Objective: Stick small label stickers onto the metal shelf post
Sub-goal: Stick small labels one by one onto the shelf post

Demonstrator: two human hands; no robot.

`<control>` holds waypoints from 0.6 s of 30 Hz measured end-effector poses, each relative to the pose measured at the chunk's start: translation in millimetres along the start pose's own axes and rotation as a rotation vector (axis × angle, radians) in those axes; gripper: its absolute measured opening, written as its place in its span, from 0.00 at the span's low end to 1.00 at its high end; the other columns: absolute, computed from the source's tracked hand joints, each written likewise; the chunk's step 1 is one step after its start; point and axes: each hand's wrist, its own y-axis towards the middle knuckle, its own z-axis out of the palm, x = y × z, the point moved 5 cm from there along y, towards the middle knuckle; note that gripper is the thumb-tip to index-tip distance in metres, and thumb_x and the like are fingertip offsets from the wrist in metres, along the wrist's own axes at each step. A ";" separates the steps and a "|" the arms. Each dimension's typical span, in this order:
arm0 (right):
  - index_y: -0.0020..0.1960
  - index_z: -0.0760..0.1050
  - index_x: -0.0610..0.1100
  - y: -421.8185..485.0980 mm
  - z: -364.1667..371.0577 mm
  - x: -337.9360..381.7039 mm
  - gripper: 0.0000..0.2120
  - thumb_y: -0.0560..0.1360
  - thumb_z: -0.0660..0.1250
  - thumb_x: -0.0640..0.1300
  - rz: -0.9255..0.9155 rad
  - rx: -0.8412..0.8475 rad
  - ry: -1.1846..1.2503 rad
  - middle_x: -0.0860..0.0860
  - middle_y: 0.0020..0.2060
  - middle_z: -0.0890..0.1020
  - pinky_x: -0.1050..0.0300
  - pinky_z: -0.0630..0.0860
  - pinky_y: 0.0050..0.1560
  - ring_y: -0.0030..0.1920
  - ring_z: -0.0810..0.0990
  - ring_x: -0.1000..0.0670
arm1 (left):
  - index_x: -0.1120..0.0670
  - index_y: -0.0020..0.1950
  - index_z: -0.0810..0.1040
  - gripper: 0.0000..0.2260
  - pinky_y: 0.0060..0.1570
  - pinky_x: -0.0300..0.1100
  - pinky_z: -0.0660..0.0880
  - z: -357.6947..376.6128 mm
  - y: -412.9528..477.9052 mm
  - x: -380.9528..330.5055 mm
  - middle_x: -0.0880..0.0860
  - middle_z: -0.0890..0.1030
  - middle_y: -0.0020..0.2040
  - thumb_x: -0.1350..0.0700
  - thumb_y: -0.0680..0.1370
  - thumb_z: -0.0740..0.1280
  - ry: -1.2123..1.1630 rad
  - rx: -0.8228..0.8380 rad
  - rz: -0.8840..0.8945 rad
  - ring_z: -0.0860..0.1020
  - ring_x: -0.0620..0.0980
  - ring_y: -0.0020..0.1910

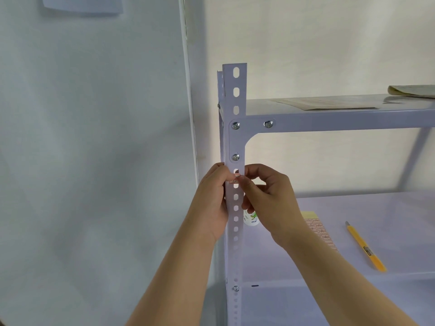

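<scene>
Curling round post (236,142) edge: left hand (211,201), thumb by sticker (234,179) | sticker on post face below bolt (235,157), only one seen, probably not yet smoothed | right hand (270,201) pinches its right end | sheet (316,228) on shelf (367,208): more likely left

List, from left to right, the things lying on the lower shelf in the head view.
white bottle → sticker sheet → yellow knife
</scene>
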 end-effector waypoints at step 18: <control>0.39 0.80 0.42 -0.6 4.6 34.3 0.06 0.72 0.70 0.33 -1.103 -0.109 -1.139 0.48 0.34 0.79 0.56 0.67 0.21 0.24 0.71 0.46 | 0.55 0.55 0.82 0.13 0.36 0.35 0.75 -12.4 -16.7 -0.6 0.50 0.81 0.36 0.60 0.82 0.57 0.111 -0.037 0.107 0.79 0.47 0.37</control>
